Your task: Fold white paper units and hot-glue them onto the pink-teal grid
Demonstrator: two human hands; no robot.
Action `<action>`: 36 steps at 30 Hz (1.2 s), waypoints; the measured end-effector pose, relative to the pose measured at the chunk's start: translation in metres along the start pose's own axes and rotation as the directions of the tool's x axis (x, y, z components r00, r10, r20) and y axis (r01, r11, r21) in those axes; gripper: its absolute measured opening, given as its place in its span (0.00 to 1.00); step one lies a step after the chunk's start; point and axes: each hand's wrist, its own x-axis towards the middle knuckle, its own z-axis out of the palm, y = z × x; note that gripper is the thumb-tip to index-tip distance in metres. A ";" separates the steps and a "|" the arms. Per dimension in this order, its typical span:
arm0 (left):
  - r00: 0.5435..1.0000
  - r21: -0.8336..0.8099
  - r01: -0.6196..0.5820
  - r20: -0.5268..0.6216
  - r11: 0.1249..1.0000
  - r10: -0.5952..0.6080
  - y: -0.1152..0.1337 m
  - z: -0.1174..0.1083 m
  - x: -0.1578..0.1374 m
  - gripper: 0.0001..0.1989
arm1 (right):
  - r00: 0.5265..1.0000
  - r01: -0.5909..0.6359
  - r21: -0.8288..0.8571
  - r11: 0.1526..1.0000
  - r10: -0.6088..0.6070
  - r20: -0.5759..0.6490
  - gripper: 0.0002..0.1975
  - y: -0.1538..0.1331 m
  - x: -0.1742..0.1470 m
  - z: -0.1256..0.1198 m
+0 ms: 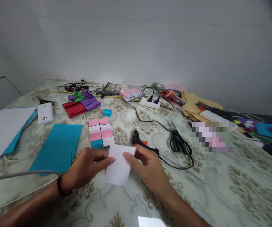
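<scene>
Between my two hands is a small white sheet of paper (118, 165), raised a little over the patterned tabletop. My left hand (89, 164) pinches its left edge, thumb on the near face. At the upper right corner my right hand (147, 160) grips it the same way, its fingers partly hidden behind the sheet. Just beyond the paper lie folded pink, white and blue paper strips (101, 132) in two columns. A black hot glue gun (137, 137) with an orange trigger rests past my right hand.
Blue paper sheets (57, 145) and a white power bank (45, 113) lie left. Folded red paper (74, 108) sits farther back. Black-handled scissors (178, 142) and the glue gun's cord lie right, near a white power strip (150, 103). Brown paper (197, 102) is piled at the back right.
</scene>
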 end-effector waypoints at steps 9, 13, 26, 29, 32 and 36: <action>1.000 0.051 -0.019 -0.002 0.999 0.019 0.008 0.000 -0.003 0.21 | 1.000 -0.007 0.023 1.000 0.008 -0.016 0.19 0.000 0.000 0.000; 1.000 0.079 -0.020 -0.010 0.997 0.021 0.009 0.000 -0.001 0.22 | 1.000 -0.018 0.068 0.998 0.019 -0.017 0.20 -0.001 0.000 0.000; 0.998 0.132 -0.043 -0.040 0.990 0.049 0.013 0.000 -0.003 0.23 | 0.999 -0.008 0.120 0.993 0.013 -0.043 0.21 -0.002 0.003 -0.002; 0.998 0.134 -0.047 -0.032 0.990 0.051 0.012 -0.001 -0.003 0.22 | 0.998 0.022 0.156 0.988 -0.014 -0.054 0.19 -0.004 0.004 -0.004; 0.999 0.122 -0.046 -0.023 0.991 0.050 0.012 -0.001 -0.002 0.21 | 0.998 0.032 0.165 0.986 -0.022 -0.061 0.18 -0.003 0.006 -0.005; 0.999 0.099 -0.039 -0.017 0.994 0.041 0.009 -0.001 -0.002 0.21 | 0.999 0.018 0.178 0.984 -0.011 -0.041 0.19 0.001 0.007 -0.005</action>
